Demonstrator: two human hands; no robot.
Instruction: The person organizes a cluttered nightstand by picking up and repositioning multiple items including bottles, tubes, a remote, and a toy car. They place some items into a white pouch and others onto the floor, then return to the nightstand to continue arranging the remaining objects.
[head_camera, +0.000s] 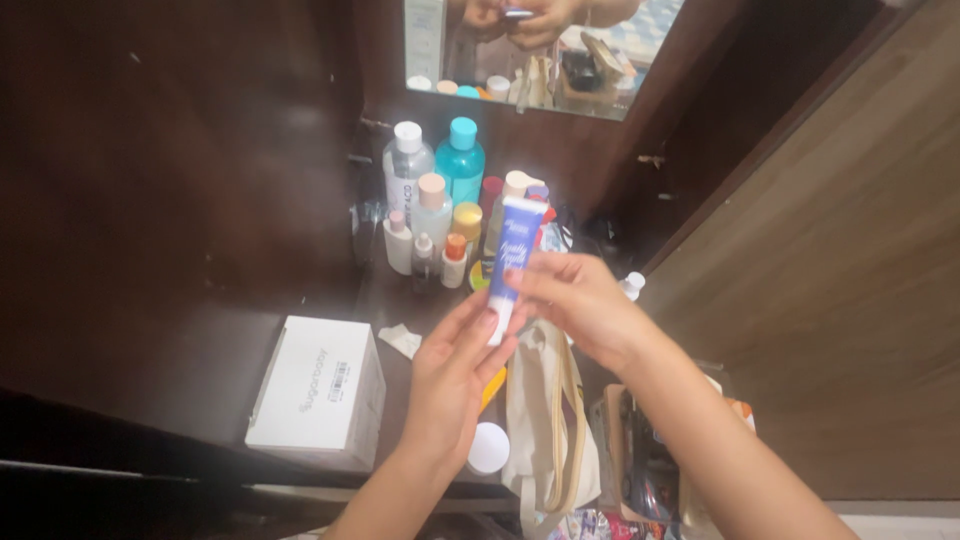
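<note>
A blue and white squeeze tube (514, 252) stands upright, cap end down, between my two hands over a dark wooden shelf (200, 350). My right hand (572, 300) grips the tube's middle from the right. My left hand (452, 378) is just below, its fingertips on the white cap at the tube's lower end. Behind the tube stands a cluster of bottles.
Several bottles (436, 200) with white, teal, beige and orange caps stand at the back. A white box (320, 390) lies at the left. A cream tote bag (545, 420) hangs below my hands. A white round lid (488, 447) and a crumpled tissue (402, 340) lie nearby. A mirror (540, 50) is above.
</note>
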